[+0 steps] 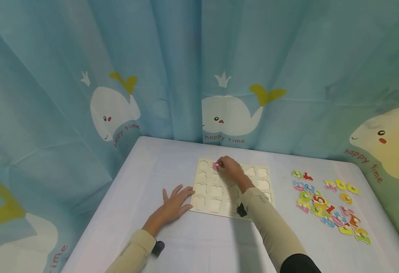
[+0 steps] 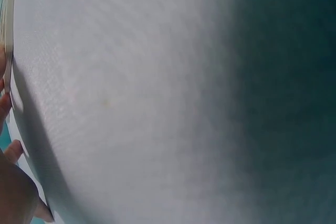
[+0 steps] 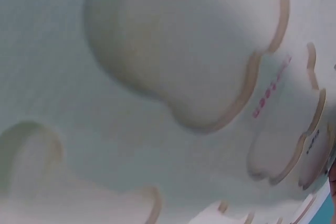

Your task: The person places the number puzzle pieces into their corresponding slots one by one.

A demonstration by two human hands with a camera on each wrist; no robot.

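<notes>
Pink piece (image 1: 215, 166) of a puzzle is sitting at the fingertips of the right hand (image 1: 232, 169), just over the far row of the pale board (image 1: 207, 211), towards the board's far left corner. The right hand's grip is pinching this piece between thumb and fingers, while its forearm is crossing the board from the near right side. Shaped recesses are showing across the board; in the right wrist view one large rounded recess (image 3: 184, 45) is filling much of the picture, and a pink printed word (image 3: 272, 87), too blurred to read, is standing beside it. Left of the board, the left hand (image 1: 175, 204) is lying palm down with its fingers spread, its grip holding nothing and its fingertips touching the board's left edge. Well to the right of the board, many colourful loose pieces (image 1: 329, 186) are lying scattered and partly overlapping, a red five (image 1: 319, 201) among them. Beige sleeves (image 1: 132, 250) are covering both forearms, and a small dark device (image 1: 158, 248) is sitting at each wrist. Beneath the board, a white tabletop (image 1: 199, 242) is spreading out on all sides, and beyond it a blue curtain (image 1: 179, 57) is hanging, its printed white whales (image 1: 231, 117) facing left.
</notes>
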